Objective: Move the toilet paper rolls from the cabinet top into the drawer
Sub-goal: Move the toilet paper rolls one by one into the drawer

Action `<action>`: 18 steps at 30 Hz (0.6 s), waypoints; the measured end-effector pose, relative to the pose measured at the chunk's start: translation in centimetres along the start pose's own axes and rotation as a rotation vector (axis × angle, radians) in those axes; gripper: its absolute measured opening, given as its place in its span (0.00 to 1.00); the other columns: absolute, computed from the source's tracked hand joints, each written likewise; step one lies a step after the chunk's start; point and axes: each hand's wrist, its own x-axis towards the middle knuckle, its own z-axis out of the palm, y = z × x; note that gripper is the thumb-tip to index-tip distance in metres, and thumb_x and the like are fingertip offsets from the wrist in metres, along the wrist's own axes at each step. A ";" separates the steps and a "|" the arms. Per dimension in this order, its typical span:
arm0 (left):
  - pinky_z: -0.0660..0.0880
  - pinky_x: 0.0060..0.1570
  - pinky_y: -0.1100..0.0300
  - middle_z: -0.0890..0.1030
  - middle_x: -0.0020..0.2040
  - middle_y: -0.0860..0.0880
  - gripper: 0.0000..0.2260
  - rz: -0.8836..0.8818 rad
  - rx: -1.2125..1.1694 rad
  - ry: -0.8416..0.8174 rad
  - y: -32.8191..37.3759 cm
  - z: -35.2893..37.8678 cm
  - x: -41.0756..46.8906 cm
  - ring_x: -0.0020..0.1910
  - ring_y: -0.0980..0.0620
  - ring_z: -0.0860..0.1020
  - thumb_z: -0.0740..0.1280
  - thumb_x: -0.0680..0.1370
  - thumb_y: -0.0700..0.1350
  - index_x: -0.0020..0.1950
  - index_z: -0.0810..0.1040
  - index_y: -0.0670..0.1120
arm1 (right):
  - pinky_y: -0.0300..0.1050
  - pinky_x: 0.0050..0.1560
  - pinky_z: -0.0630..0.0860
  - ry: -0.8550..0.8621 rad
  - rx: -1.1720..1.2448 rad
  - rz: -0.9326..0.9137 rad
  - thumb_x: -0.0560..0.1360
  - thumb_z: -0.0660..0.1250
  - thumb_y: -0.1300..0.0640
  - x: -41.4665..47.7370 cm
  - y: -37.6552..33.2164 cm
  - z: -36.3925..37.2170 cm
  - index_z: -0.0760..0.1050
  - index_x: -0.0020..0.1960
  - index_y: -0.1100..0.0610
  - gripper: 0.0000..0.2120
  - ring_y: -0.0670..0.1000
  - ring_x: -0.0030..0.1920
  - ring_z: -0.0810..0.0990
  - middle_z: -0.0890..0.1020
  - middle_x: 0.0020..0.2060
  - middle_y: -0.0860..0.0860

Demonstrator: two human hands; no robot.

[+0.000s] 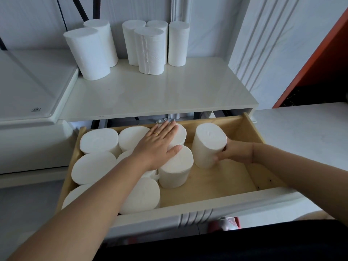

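Several white toilet paper rolls [150, 51] stand upright at the back of the white cabinet top [160, 95]. Below it the wooden drawer [252, 129] is pulled out, its left half packed with several upright rolls [96, 140]. My left hand [158, 144] lies flat, fingers spread, on top of the rolls near the drawer's middle. My right hand [235, 152] grips one roll [208, 145] from its right side, held upright and slightly tilted just above the drawer floor, right of the packed rolls.
The drawer's right half shows bare wood floor [226, 181]. A white appliance lid [28, 87] sits left of the cabinet top. A white counter [301, 129] lies to the right, with an orange panel [320, 59] above it. The white drawer front [188, 215] is nearest me.
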 end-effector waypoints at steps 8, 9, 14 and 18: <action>0.34 0.72 0.59 0.36 0.76 0.56 0.31 -0.008 -0.011 -0.013 0.0 -0.1 0.0 0.73 0.60 0.34 0.39 0.78 0.64 0.76 0.37 0.51 | 0.41 0.51 0.77 0.270 -0.036 0.034 0.76 0.68 0.52 1.8 -3.4 -1.7 0.73 0.61 0.51 0.14 0.51 0.55 0.79 0.80 0.59 0.53; 0.34 0.72 0.58 0.36 0.76 0.56 0.31 -0.008 -0.014 -0.014 0.0 -0.1 0.0 0.73 0.60 0.34 0.39 0.78 0.64 0.76 0.37 0.52 | 0.40 0.49 0.76 0.265 -0.097 0.029 0.77 0.67 0.52 2.1 -3.7 -1.6 0.74 0.59 0.50 0.11 0.51 0.54 0.80 0.81 0.56 0.51; 0.34 0.73 0.58 0.37 0.77 0.55 0.30 -0.002 -0.025 -0.013 0.1 -0.2 -0.1 0.74 0.59 0.34 0.41 0.79 0.63 0.77 0.38 0.51 | 0.47 0.56 0.79 0.130 -0.231 0.183 0.78 0.65 0.49 1.9 -4.8 -2.2 0.72 0.64 0.46 0.15 0.51 0.57 0.80 0.80 0.57 0.49; 0.33 0.71 0.60 0.38 0.77 0.55 0.30 -0.004 -0.032 -0.003 0.0 -0.3 -0.1 0.74 0.59 0.36 0.42 0.79 0.62 0.77 0.39 0.51 | 0.45 0.45 0.83 0.037 -0.320 0.328 0.79 0.64 0.48 -0.1 -4.9 -2.3 0.73 0.63 0.48 0.14 0.50 0.54 0.81 0.80 0.55 0.49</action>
